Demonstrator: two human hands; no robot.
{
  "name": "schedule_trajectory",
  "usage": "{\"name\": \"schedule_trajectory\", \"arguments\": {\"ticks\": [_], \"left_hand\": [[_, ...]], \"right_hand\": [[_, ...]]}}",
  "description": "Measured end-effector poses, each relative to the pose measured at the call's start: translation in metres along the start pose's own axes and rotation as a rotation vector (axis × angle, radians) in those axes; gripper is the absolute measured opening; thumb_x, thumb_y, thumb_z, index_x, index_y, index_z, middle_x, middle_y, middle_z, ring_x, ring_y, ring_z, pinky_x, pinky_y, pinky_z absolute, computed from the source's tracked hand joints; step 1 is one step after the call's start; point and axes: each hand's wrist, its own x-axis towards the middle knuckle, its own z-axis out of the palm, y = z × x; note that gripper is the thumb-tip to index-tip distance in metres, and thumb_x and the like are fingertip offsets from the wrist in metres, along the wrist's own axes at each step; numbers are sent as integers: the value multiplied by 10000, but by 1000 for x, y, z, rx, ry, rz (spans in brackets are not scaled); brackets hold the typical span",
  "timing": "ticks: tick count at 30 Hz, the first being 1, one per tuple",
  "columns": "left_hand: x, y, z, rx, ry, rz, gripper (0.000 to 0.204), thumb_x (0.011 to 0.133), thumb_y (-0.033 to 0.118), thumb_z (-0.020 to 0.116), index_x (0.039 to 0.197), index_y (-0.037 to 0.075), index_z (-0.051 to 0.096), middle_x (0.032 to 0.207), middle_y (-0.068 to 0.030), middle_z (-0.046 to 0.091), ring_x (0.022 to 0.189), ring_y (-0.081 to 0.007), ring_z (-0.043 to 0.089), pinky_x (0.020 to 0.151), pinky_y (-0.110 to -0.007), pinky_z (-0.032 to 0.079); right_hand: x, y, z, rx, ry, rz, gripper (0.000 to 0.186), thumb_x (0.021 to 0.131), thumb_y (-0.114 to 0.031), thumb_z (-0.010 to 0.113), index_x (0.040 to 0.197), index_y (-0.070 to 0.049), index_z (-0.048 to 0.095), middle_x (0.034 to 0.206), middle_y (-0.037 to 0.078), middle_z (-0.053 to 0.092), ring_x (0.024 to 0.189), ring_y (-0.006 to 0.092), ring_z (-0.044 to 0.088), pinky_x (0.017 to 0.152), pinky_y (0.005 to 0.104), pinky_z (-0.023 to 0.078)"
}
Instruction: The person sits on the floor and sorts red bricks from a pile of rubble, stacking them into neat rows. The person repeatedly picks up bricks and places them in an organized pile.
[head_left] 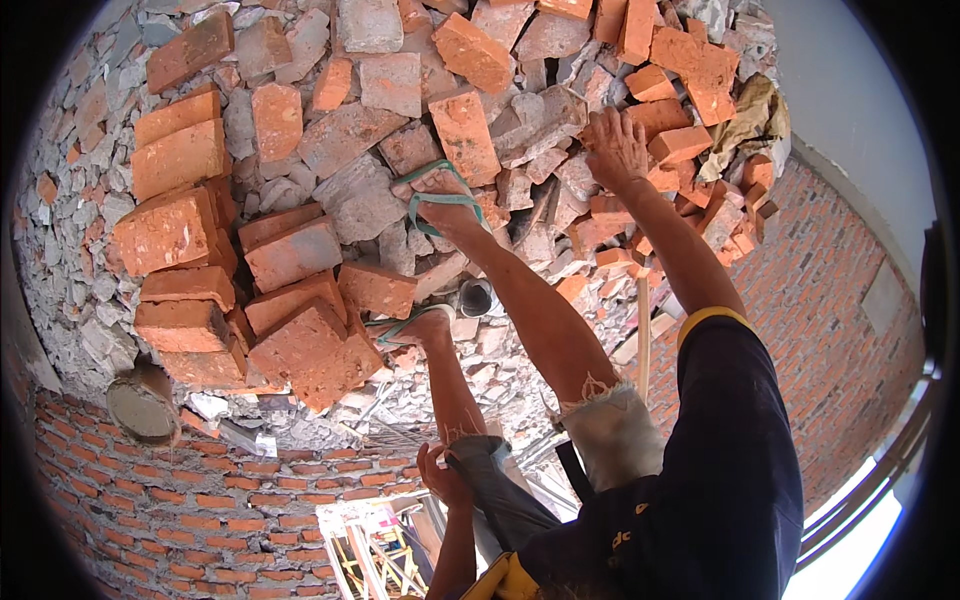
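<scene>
Right hand (617,150) by an orange brick (661,118)

From far away, I see the two hands wide apart. The right hand is up on the rubble (360,195), with its fingers spread. The orange brick sits just to the right of those fingers, and a big gray chunk (545,128) lies to their left. The left hand (443,478) is low down, by the dark trouser leg (500,490) near the knee, with its fingers bent. The hands look small from here, so I can't really tell if either one grips anything. Two feet in green-strapped flip-flops (445,199) stand on the rubble. Stacked bricks (180,160) are on the left.
</scene>
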Motion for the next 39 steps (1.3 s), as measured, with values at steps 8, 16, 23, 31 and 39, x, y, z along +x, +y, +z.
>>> {"name": "schedule_trajectory", "arguments": {"ticks": [8, 16, 23, 31, 39], "left_hand": [[-2, 7, 2, -102, 63, -125, 134, 802, 96, 619, 913, 23, 637, 1215, -207, 580, 1116, -403, 563, 953, -476, 455], [-23, 3, 30, -226, 113, -270, 136, 811, 150, 628, 900, 48, 643, 1231, -199, 590, 1116, -390, 573, 932, -471, 467], [-33, -12, 56, -271, 151, -280, 148, 819, 175, 632, 905, 55, 649, 1246, -192, 582, 1131, -387, 570, 934, -467, 473], [-47, -11, 69, -298, 145, -341, 154, 837, 215, 620, 926, 95, 653, 1287, -150, 565, 1133, -370, 573, 901, -482, 489], [-42, -17, 69, -322, 167, -323, 147, 822, 203, 629, 909, 87, 650, 1246, -147, 594, 1083, -369, 605, 851, -479, 513]], "right_hand": [[-13, 28, 75, -240, -214, 332, 801, 789, -157, 700, 1447, -36, 260, 1253, 179, 449, 1122, 320, 506, 927, 431, 415], [-49, -37, -79, 254, -222, 57, 871, 651, -225, 829, 1397, -37, 419, 1172, 197, 543, 1108, 392, 544, 956, 457, 457], [66, -225, -200, 1134, 158, -459, 868, 648, -332, 877, 1357, 5, 506, 1156, 203, 558, 1116, 331, 560, 960, 407, 465], [175, -391, -259, 893, 269, -724, 922, 789, -571, 726, 1452, -15, 406, 1363, 210, 446, 1279, 336, 451, 1092, 415, 374], [162, -420, -232, 914, 123, -470, 803, 867, -645, 539, 1435, -82, 465, 1428, 205, 412, 1364, 354, 356, 1105, 458, 308]]}}
